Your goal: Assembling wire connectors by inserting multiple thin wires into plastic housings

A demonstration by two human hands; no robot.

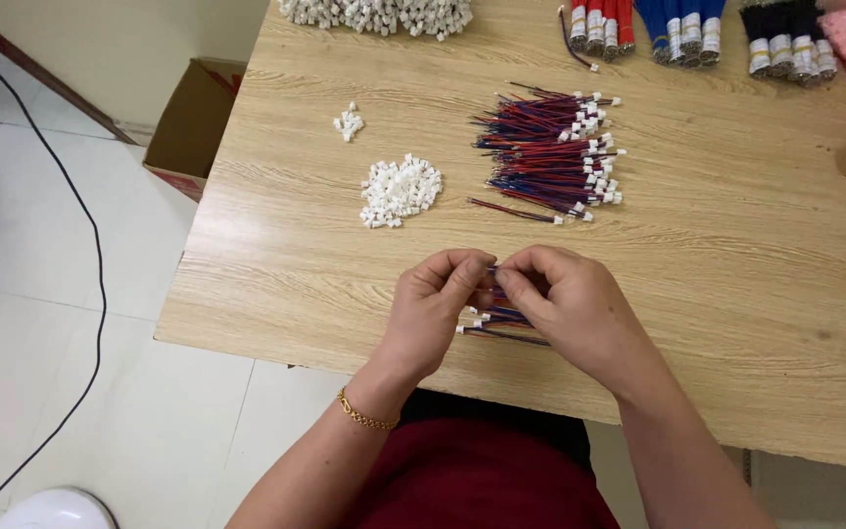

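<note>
While the left hand (433, 309) and the right hand (570, 304) meet near the front edge of the wooden table (736, 294), their thumbs and forefingers are pressed together tip to tip, pinching the near end of a small bunch of red and blue wires (501, 318), whose white-tipped ends stick out below the fingers on the tabletop. Farther back, well apart from the hands, lie a heap of small white connectors (400, 191) and a larger pile of wires with white plugs (550, 157); what exactly sits between the fingertips is hidden
</note>
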